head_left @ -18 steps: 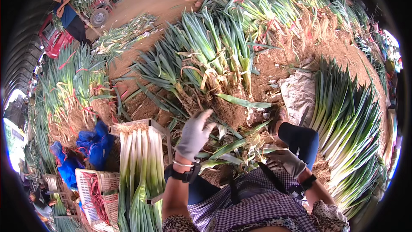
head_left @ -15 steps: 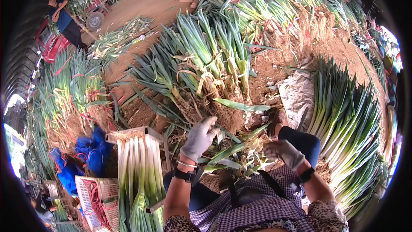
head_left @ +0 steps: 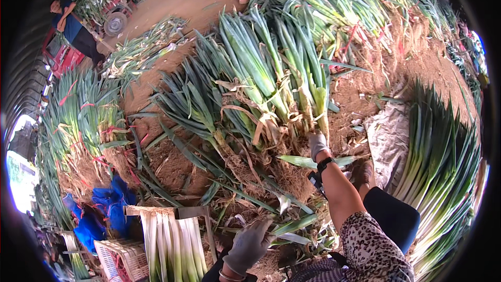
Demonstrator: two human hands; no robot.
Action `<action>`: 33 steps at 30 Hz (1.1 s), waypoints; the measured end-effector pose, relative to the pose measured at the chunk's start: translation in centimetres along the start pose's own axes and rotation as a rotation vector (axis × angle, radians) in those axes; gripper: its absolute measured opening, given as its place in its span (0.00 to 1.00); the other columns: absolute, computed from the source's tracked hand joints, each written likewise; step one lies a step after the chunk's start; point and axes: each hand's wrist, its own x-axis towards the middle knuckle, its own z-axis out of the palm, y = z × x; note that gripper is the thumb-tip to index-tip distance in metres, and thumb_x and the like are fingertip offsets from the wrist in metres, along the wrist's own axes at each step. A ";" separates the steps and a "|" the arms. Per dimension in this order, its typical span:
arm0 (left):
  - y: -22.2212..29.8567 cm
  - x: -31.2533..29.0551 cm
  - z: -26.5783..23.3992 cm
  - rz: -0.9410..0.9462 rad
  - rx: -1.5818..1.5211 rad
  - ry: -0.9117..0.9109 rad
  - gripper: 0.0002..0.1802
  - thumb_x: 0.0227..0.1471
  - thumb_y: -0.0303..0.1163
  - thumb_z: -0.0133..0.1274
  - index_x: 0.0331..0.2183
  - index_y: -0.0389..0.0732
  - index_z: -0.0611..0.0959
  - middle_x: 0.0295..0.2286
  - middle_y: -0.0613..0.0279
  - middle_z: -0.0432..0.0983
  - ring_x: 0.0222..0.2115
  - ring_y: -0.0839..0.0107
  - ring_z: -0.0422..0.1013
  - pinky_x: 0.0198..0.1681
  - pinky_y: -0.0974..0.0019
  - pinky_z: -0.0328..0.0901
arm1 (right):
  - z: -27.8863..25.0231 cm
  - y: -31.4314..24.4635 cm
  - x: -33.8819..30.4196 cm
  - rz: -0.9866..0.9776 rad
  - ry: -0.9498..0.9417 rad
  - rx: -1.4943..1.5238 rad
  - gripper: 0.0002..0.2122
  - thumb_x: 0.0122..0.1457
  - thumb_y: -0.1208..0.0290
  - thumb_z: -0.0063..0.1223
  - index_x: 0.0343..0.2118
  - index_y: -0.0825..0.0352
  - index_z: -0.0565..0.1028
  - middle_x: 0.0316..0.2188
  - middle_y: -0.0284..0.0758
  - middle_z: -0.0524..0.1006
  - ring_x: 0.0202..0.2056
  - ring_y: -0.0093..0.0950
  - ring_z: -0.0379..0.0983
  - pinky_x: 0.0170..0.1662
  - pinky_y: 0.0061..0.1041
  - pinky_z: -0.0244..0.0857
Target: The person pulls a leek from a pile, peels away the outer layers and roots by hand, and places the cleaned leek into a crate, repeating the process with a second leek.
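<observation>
My right hand [head_left: 318, 147], in a pale grey glove, reaches forward to the root end of a leek [head_left: 320, 105] at the right of a standing bunch. Its fingers close around the lower stalk; part of the grip is hidden. Dry leaves and earthy roots hang from the leek bunch [head_left: 255, 81]. My left hand [head_left: 247, 248], also gloved, is low in front of me, holding nothing, with fingers loosely bent and apart. Below it lie leaf scraps. Beside it, a rack [head_left: 182, 212] carries trimmed leeks [head_left: 172, 243] with white stalks.
Cleaned leeks [head_left: 436, 162] lie piled at the right, next to a whitish sack [head_left: 387, 136]. A plastic basket [head_left: 117, 258] and blue bags [head_left: 112, 203] are at lower left. More tied leeks [head_left: 86, 120] stand at left. Two people are on the path beyond, near a red vehicle [head_left: 65, 52].
My right hand has stretched forward from near my lap to the leek at the bunch's right. My left hand now appears lower, closer to me. The whole view has shifted.
</observation>
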 end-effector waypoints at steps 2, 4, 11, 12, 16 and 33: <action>-0.1 0.4 0.4 -0.009 -0.028 -0.086 0.26 0.54 0.42 0.47 0.49 0.36 0.70 0.39 0.49 0.72 0.39 0.52 0.70 0.42 0.55 0.63 | -0.9 -1.0 0.3 -0.026 0.057 -0.133 0.19 0.53 0.67 0.56 0.46 0.70 0.71 0.37 0.40 0.78 0.37 0.35 0.75 0.37 0.29 0.67; 0.4 1.2 0.6 0.051 -0.032 -0.092 0.26 0.53 0.42 0.48 0.49 0.36 0.70 0.38 0.49 0.72 0.38 0.51 0.70 0.41 0.54 0.64 | -2.8 -0.7 1.3 -0.178 -0.143 0.103 0.18 0.53 0.67 0.57 0.45 0.71 0.71 0.37 0.40 0.78 0.36 0.33 0.74 0.37 0.28 0.66; 0.1 0.0 1.2 0.049 -0.057 -0.049 0.23 0.49 0.36 0.52 0.46 0.35 0.73 0.38 0.43 0.73 0.38 0.48 0.71 0.42 0.55 0.65 | -10.5 -6.5 -20.8 -0.161 -0.958 0.949 0.14 0.56 0.68 0.50 0.42 0.72 0.74 0.36 0.34 0.76 0.35 0.26 0.72 0.39 0.26 0.68; 1.7 0.5 0.5 0.017 -0.095 -0.100 0.21 0.49 0.34 0.52 0.44 0.35 0.74 0.35 0.42 0.74 0.35 0.46 0.71 0.40 0.54 0.66 | -10.6 -3.7 -21.4 -0.143 -0.988 0.937 0.14 0.56 0.67 0.50 0.41 0.71 0.73 0.34 0.34 0.76 0.32 0.26 0.72 0.36 0.26 0.68; 1.4 1.2 2.1 0.151 -0.036 -0.050 0.18 0.49 0.34 0.52 0.41 0.34 0.75 0.32 0.42 0.75 0.33 0.46 0.72 0.37 0.54 0.66 | -10.7 2.2 -22.8 0.390 -0.748 0.859 0.14 0.58 0.58 0.51 0.37 0.65 0.71 0.22 0.30 0.73 0.19 0.24 0.69 0.21 0.24 0.62; 1.1 1.1 1.5 0.233 -1.592 0.198 0.28 0.57 0.46 0.47 0.51 0.36 0.67 0.44 0.56 0.71 0.43 0.62 0.71 0.48 0.58 0.66 | -31.6 -5.1 -43.0 -0.233 -0.773 -0.035 0.12 0.51 0.74 0.59 0.36 0.72 0.71 0.22 0.27 0.71 0.19 0.14 0.64 0.20 0.15 0.58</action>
